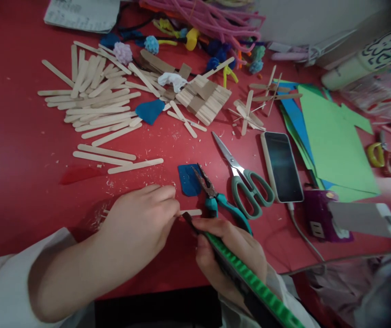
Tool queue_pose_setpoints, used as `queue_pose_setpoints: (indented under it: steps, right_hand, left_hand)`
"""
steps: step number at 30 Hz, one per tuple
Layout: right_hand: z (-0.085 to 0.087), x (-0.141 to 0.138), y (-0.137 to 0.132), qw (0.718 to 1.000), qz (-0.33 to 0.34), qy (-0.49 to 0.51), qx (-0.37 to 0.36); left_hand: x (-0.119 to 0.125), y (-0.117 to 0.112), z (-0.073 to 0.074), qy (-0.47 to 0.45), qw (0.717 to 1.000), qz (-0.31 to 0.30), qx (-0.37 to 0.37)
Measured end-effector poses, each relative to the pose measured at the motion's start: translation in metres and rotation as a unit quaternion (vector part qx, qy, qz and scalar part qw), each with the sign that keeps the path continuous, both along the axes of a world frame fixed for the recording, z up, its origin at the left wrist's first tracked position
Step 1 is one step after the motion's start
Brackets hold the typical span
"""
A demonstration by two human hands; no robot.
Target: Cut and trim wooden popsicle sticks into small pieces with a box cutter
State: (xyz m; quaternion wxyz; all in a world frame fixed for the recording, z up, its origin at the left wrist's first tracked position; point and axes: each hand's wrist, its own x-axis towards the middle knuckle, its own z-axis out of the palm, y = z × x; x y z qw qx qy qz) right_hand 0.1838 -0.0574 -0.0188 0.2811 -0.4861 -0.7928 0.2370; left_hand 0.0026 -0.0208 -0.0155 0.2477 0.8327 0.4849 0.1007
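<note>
My left hand (146,218) is closed over a wooden craft stick (192,212) and presses it to the red table. One end of that stick shows to the right of my fingers. My right hand (231,255) grips a green and black utility knife (246,269), its dark tip touching or just over the stick beside my left fingertips. Just beyond my hands lie teal-handled pliers (212,196), their jaws over a blue scrap (187,180). Grey-green scissors (245,177) rest to the right of the pliers.
A heap of craft sticks (96,100) and a bundle of sticks (205,100) lie behind. To the right are a phone (282,166) with a cable, green paper (335,141) and a purple device (325,216). Pink pipe cleaners (212,18) lie at the back.
</note>
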Motion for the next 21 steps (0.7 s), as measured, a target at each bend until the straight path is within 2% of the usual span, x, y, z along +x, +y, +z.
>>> queue_pose_setpoints:
  steps: [5, 16, 21]
  right_hand:
    - [0.0050, -0.0024, 0.0023, 1.000, -0.008, -0.002, 0.013]
    - [0.0010, -0.0015, 0.0015, 1.000, 0.005, -0.027, 0.006]
    - [-0.0010, -0.0024, -0.0011, 0.999, -0.004, -0.022, 0.033]
  left_hand:
    - [0.0002, -0.0002, -0.0003, -0.007, 1.000, 0.000, 0.000]
    - [0.0005, -0.0006, -0.0028, -0.019, 1.000, 0.005, 0.010]
    - [0.0006, -0.0023, -0.0029, -0.018, 1.000, 0.012, 0.012]
